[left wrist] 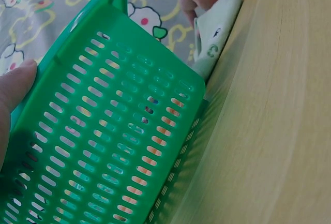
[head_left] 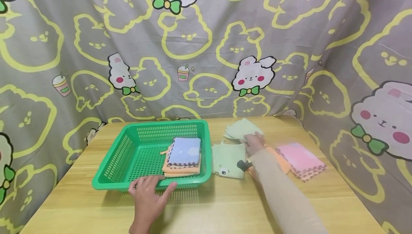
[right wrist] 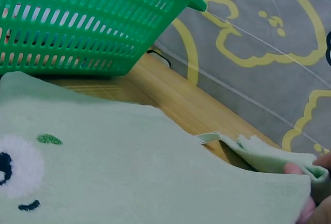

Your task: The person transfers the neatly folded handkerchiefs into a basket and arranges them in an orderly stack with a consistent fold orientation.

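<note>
My left hand (head_left: 148, 196) grips the front rim of a green plastic basket (head_left: 111, 155), fingers over the edge and thumb outside; its thumb (left wrist: 19, 83) shows in the left wrist view. Folded blue (head_left: 185, 150) and orange (head_left: 181, 171) towels lie stacked in the basket's right side. To the right of the basket, my right hand (head_left: 254, 143) pinches the near edge of a pale green towel (head_left: 243, 128). Just nearer lies another pale green towel (head_left: 226, 159) with an embroidered animal face, which fills much of the right wrist view.
An orange towel (head_left: 278, 159) is partly hidden under my right forearm. Farther right, a pink towel (head_left: 297, 155) with a checked edge lies on the wooden table (head_left: 212, 212). A grey patterned curtain (head_left: 206, 94) hangs behind the table and along its sides.
</note>
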Tool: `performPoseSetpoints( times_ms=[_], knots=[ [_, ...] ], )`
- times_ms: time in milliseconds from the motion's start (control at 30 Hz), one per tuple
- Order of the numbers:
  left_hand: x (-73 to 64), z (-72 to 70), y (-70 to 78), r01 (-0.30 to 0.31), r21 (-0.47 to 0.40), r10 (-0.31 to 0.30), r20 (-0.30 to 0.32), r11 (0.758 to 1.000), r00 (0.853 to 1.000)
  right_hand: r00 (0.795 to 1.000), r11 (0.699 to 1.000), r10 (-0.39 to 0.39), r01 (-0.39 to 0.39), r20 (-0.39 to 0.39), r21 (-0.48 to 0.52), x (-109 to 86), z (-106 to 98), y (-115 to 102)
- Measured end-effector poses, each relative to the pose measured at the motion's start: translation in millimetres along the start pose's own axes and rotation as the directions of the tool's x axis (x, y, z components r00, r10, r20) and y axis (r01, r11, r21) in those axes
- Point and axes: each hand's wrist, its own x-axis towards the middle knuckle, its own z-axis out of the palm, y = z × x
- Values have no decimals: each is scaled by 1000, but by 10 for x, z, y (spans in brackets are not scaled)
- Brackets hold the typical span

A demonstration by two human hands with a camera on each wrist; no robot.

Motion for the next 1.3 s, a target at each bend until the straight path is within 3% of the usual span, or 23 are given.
performPoseSetpoints(
  times_ms=[67, 133, 233, 267, 367, 467, 500, 1300],
  knots=[
    [2, 4, 0, -5, 2, 5, 0, 1000, 1000, 1000, 999, 4, -4, -2, 53, -23, 5, -25],
    [5, 8, 0, -9, 3, 9, -2, 1000, 1000, 1000, 1000, -17, 17, -8, 19, -53, 5, -56],
    [7, 11, -3, -14, 2, 14, -9, 1000, 1000, 1000, 994, -29, 28, 11, 108, -92, 23, -105],
    [7, 11, -3, -14, 1, 14, -11, 1000, 1000, 998, 997, -62, 60, 32, 39, -102, 18, -122],
    [8, 7, -3, -13, -1, 13, -14, 1000, 1000, 998, 984, -39, 31, 46, 174, -121, 43, -170],
    [10, 4, -2, -9, 2, 9, -6, 1000, 1000, 999, 974, -8, 0, 35, 227, -129, 61, -214],
    [11, 2, -1, -7, 3, 7, -2, 1000, 1000, 999, 945, 30, -35, 19, 325, -128, 78, -226],
    [4, -7, 0, -17, 6, 17, 2, 1000, 1000, 999, 921, -25, 8, 36, 389, -181, 180, -409]
  ],
)
